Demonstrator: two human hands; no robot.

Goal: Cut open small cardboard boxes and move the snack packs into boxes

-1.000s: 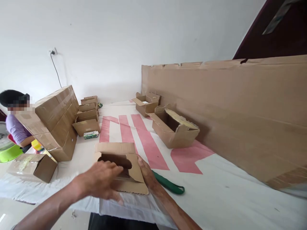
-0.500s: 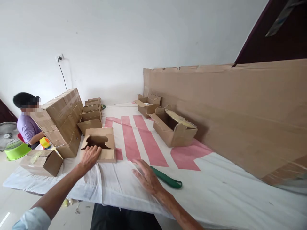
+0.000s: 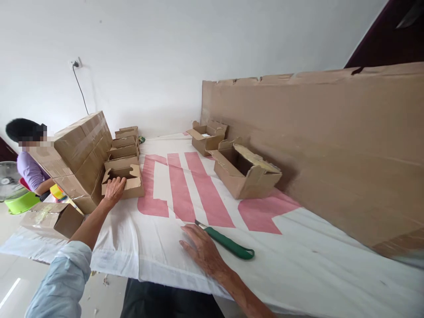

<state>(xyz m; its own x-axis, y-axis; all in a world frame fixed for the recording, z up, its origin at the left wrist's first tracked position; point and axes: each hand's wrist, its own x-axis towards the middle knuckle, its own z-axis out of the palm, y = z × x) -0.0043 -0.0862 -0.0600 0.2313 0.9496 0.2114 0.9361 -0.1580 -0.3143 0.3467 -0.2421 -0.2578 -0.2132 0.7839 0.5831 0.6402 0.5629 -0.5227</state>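
My left hand (image 3: pixel 114 189) grips the near edge of an open cardboard box (image 3: pixel 134 189), its fingers curled over the wall into the opening. This box stands at the front of a row of open cardboard boxes (image 3: pixel 123 152) on the left of the table. My right hand (image 3: pixel 202 249) rests near the table's front edge, fingers stretched out, holding nothing. Just beyond and to the right of it lies a green-handled utility knife (image 3: pixel 230 244) with its blade tip showing.
Taped boxes (image 3: pixel 84 154) form a stack at the left, a closed box (image 3: pixel 51 219) before it. Two open boxes, one nearer (image 3: pixel 258 183) and one farther (image 3: pixel 205 143), stand by a tall cardboard panel (image 3: pixel 308 141). Beyond the stack sits a person (image 3: pixel 31 168) in purple.
My left hand has pushed the open box away and leftward, up against the row. The right hand has stayed by the knife, whose blade tip now shows.
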